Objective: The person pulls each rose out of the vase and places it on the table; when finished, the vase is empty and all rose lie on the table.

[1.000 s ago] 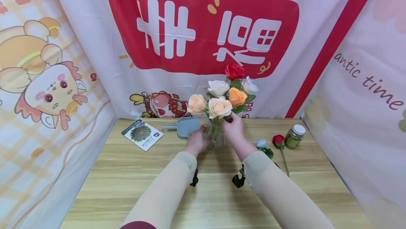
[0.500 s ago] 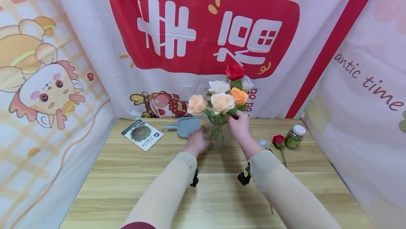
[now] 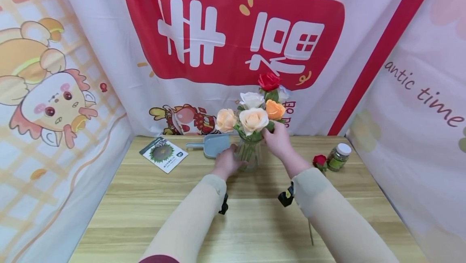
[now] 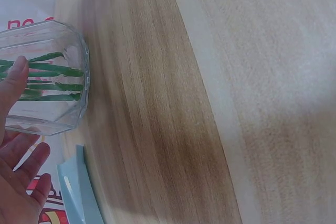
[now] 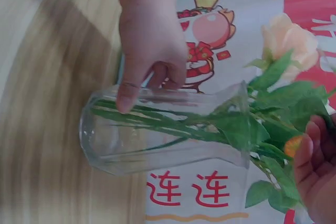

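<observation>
A clear glass vase (image 3: 252, 155) stands upright near the back of the table, holding several roses on green stems. Low on its left side, my left hand (image 3: 227, 162) grips the glass; in the right wrist view its thumb lies across the front wall. My right hand (image 3: 278, 139) is at the leaves on the right side of the bouquet, above the rim, with loosely bent fingers close to a leaf (image 5: 307, 114). The orange rose (image 3: 275, 110) is just above this hand. Around it are a large peach rose (image 3: 253, 120), a white rose (image 3: 252, 100) and a red rose (image 3: 269, 81).
A blue dustpan-shaped scoop (image 3: 216, 145) lies left of the vase, with a printed card (image 3: 164, 155) farther left. On the right are a loose red rose (image 3: 320, 161) and a white-lidded jar (image 3: 339, 157). A printed cloth (image 3: 233, 32) hangs behind the table.
My right hand has moved rightward and slightly up from beside the vase. The orange rose has shifted a little right. The left hand keeps its place on the glass.
</observation>
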Tool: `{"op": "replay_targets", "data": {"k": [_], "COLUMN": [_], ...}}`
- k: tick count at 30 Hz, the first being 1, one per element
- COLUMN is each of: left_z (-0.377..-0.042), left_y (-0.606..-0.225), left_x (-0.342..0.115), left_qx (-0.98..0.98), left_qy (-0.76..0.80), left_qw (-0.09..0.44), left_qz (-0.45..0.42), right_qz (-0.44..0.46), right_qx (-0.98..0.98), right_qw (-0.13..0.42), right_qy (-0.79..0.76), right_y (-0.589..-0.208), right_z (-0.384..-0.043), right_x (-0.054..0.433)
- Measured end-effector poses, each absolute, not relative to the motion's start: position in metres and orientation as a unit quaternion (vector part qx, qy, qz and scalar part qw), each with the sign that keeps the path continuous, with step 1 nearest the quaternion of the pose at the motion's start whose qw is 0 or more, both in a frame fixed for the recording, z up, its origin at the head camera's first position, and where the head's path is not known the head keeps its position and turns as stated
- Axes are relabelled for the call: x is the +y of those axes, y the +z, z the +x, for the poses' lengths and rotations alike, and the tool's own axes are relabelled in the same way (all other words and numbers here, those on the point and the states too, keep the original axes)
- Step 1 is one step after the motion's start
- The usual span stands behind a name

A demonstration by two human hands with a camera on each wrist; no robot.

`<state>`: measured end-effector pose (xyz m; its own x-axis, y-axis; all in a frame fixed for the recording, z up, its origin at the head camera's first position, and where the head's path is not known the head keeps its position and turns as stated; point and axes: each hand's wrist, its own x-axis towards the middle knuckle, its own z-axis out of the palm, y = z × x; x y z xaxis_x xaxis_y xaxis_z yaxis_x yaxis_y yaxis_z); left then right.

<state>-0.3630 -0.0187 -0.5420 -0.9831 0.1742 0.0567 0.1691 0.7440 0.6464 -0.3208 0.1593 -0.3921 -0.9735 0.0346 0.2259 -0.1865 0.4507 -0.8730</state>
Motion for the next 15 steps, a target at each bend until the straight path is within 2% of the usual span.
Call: {"op": "replay_targets", "data": {"k": [6,8,11,15], "left_z": [-0.358,-0.358,-0.361,-0.363], "left_y": [-0.535,-0.535,-0.537,-0.539], "left_x": [-0.02,-0.019,-0.019,-0.018], "left_qx": [0.937,0.937,0.938,0.94], "left_qy": [0.337,0.337,0.333,0.33], "left_qw": [0.01,0.012,0.015,0.015], "left_qz": [0.096,0.096,0.093,0.089], "right_qz": [0.123,0.149,0.176,0.156], "right_qx": [-0.842,-0.847,-0.859,-0.865], "right_qw": [-0.018,-0.044,-0.03,0.004], "right_qy": [0.525,0.508,0.48,0.477], "right_y": [-0.391,-0.391,-0.393,-0.392], "right_z": [-0.32,-0.319,-0.32,-0.32], "right_x": [0.171,0.173,0.174,0.173]}}
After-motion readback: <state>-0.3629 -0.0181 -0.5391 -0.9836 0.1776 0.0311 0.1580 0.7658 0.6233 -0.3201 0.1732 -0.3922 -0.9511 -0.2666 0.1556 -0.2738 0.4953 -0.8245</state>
